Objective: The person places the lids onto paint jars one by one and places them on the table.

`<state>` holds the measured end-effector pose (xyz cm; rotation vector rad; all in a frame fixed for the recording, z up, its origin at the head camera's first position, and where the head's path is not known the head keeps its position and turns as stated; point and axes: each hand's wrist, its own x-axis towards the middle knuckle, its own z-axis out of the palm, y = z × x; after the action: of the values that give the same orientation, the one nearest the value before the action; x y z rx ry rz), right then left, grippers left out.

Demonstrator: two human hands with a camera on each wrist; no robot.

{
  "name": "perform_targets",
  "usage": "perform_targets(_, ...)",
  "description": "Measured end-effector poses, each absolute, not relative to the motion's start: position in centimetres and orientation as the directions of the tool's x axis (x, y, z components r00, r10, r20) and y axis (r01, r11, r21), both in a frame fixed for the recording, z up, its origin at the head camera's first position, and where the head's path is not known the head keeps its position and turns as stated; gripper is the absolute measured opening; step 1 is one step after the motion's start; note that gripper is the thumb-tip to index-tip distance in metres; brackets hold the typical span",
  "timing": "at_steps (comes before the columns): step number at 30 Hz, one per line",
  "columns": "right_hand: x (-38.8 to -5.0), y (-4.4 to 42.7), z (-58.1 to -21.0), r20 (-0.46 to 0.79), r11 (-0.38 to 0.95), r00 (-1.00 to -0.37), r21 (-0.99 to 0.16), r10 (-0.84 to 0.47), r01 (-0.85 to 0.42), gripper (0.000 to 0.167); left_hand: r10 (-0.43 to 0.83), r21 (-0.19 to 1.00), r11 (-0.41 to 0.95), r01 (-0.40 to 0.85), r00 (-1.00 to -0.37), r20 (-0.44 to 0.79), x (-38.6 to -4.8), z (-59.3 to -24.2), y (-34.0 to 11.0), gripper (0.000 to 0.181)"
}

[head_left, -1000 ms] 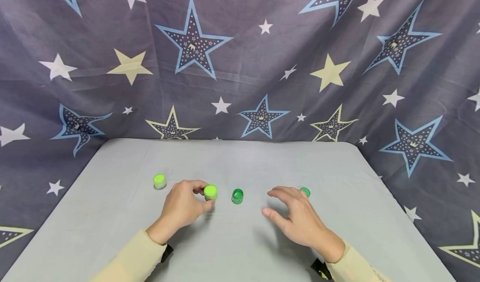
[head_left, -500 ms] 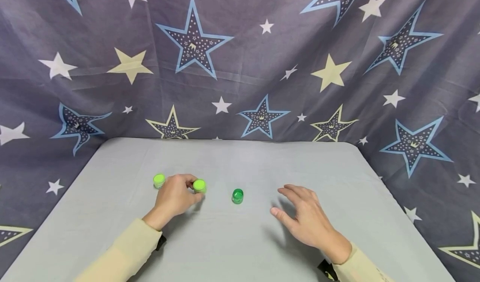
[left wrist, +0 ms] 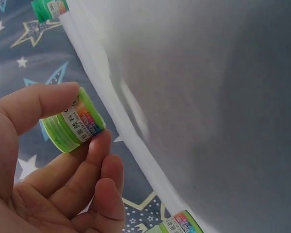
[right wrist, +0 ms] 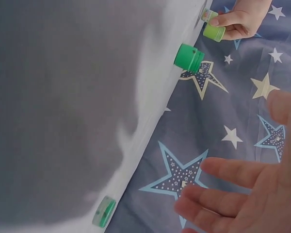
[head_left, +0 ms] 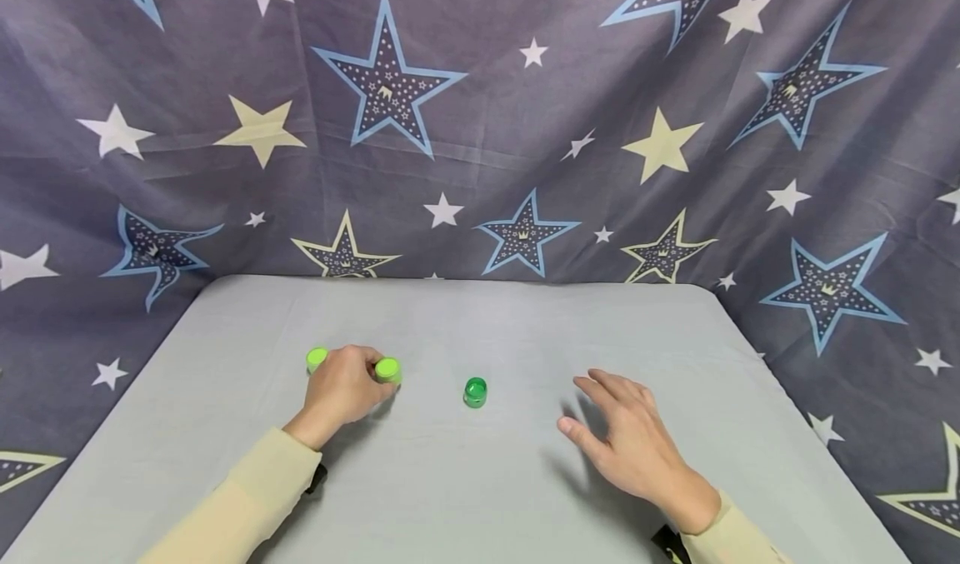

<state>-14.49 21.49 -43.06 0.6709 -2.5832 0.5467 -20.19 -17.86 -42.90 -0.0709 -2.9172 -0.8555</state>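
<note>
Jar (head_left: 387,370) sits pinched in left hand (head_left: 341,387); right hand (head_left: 630,439) hovers over table (head_left: 465,489).

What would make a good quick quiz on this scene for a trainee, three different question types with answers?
1. What does the left grip hold? A) a brush; B) a lime-green jar; C) a spoon.
2. True or false: the dark green jar stands on the table, apart from the right grip.
3. How many lime-green jars show in the head view?

Key: 1. B. 2. True. 3. Two; the other jar is partly hidden.
</note>
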Motion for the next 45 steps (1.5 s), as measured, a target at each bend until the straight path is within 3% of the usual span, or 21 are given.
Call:
perform_targets(17, -14.3, 22.6, -43.1, 0.453, 0.827, -0.825, -0.277, -0.337, -0.489, 0.057, 0.032, 0.489, 0.871, 0.045, -0.999, 0.036, -20.2, -43.2, -18.3, 0.020)
perform_targets(29, -14.1, 22.8, -43.3, 0.432, 0.836, -0.839, -0.279, -0.331, -0.473, 0.059, 0.046, 0.470, 0.881, 0.058, -0.998, 0.038, -20.0, -43.3, -18.3, 0.031)
perform_targets(37, -14.0, 22.9, -43.5, 0.428, 0.840, -0.842, -0.274, -0.330, -0.469, 0.060, 0.090, 0.506, 0.848, 0.156, -0.984, 0.153, -19.2, -43.1, -17.5, 0.060)
perform_targets(45, -13.9, 23.1, -43.6, 0.432, 0.841, -0.838, -0.265, -0.333, -0.471, 0.061, 0.139, 0.511, 0.805, 0.301, -0.933, 0.331, -18.2, -42.7, -15.8, 0.066)
